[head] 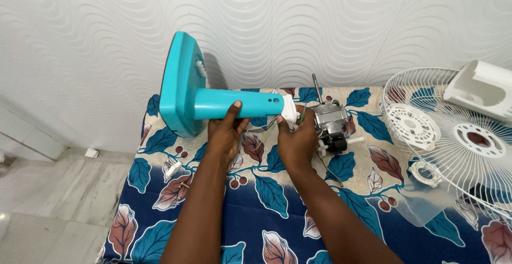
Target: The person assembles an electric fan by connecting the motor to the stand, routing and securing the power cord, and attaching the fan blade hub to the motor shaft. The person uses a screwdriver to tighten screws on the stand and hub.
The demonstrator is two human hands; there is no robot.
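The teal fan stand (213,101) is held by the left hand (224,136), closed round its neck, long axis running left-right near the counter's (266,210) far edge. The motor (330,122), just right, is pinched by the right hand (297,144).

We see the fan stand (234,105) lying on its side across the back of the desk (256,216), its base (180,85) to the left, close to the wall (298,24). Our left hand (224,133) grips the stand's column from below. Just right of it, our right hand (296,142) rests against the fan motor (330,122), which lies at the column's end. Far right sits the fan guard (453,136), with a housing cover (480,90) on its rear edge.
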